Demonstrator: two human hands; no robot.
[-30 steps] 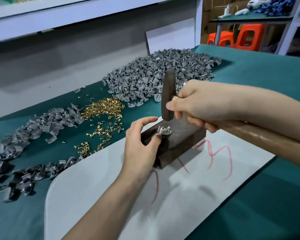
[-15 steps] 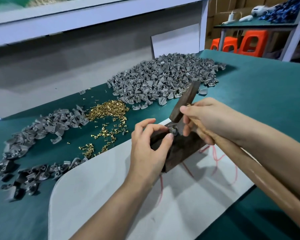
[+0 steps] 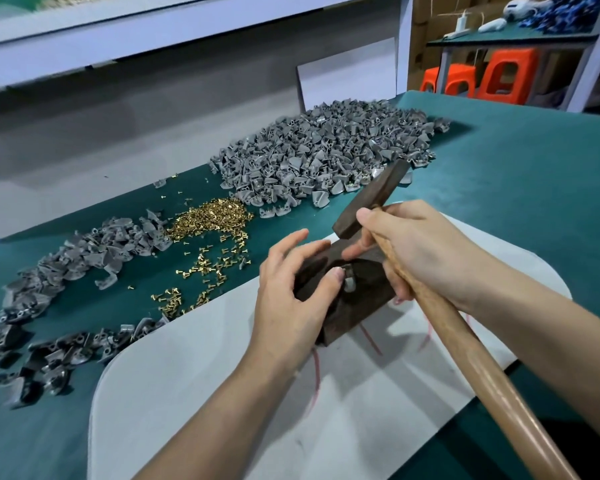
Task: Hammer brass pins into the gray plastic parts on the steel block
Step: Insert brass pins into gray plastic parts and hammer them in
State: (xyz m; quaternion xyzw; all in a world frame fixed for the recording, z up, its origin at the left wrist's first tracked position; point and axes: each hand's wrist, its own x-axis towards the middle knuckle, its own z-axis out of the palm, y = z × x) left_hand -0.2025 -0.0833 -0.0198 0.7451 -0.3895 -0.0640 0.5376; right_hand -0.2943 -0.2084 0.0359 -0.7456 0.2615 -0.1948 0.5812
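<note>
The left grip (image 3: 291, 296) is curled round the left end of the steel block (image 3: 361, 303). Its thumb is on top and one finger is lifted up above the block. The other fingers are hidden behind the block. The thumb tip touches a small gray plastic part (image 3: 349, 283), which sits on top of the block, just right of that thumb and right under the right grip (image 3: 423, 251). The part is too small to tell if a pin is in it. The right grip is wrapped tight round the wooden handle of the hammer (image 3: 371, 199), high up by the head, with one finger lying along the top. The dark hammer head is tilted and hangs a little above the block, just past the right grip, and it does not touch the part. The long handle runs back from the right grip toward the person. Under both grips lies a white board (image 3: 205, 393) with red lines (image 3: 315, 375) drawn on it, and the block stands on this board. The board lies on a green bench (image 3: 520, 188). Past the left grip and to its left is a heap of brass pins (image 3: 208, 220), with some scattered nearer. Far past both grips is a big pile of gray parts (image 3: 326, 154). A smaller pile (image 3: 84, 258) and a darker pile (image 3: 49, 358) lie well to the left of the left grip. Orange stools (image 3: 499, 77) stand far off behind the bench.
</note>
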